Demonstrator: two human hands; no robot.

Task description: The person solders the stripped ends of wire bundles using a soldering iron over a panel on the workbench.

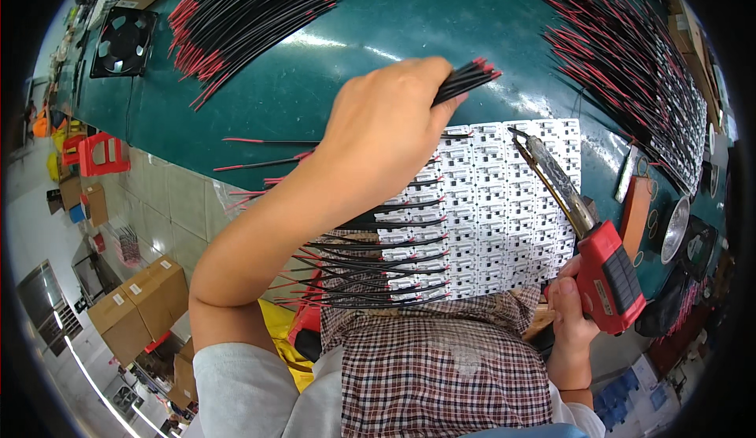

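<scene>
My left hand (386, 123) reaches over the bench, closed around a bundle of black wires (463, 82) with red ends pointing right. Below it lies a white circuit board panel (504, 218) made of many small repeated boards. Rows of black wires (370, 269) with red tips stretch from its left side out past the edge. My right hand (571, 308) grips a red and black soldering gun (605, 277). The gun's long metal tip slants up and left, over the panel's upper right part. My left forearm hides some of the wires.
Heaps of black and red wires lie at the far left (244, 25) and far right (622, 68) of the green table (409, 13). A black fan (124, 42) stands at the left corner. A metal dish (676, 229) sits at right; cardboard boxes (138, 304) stand on the floor.
</scene>
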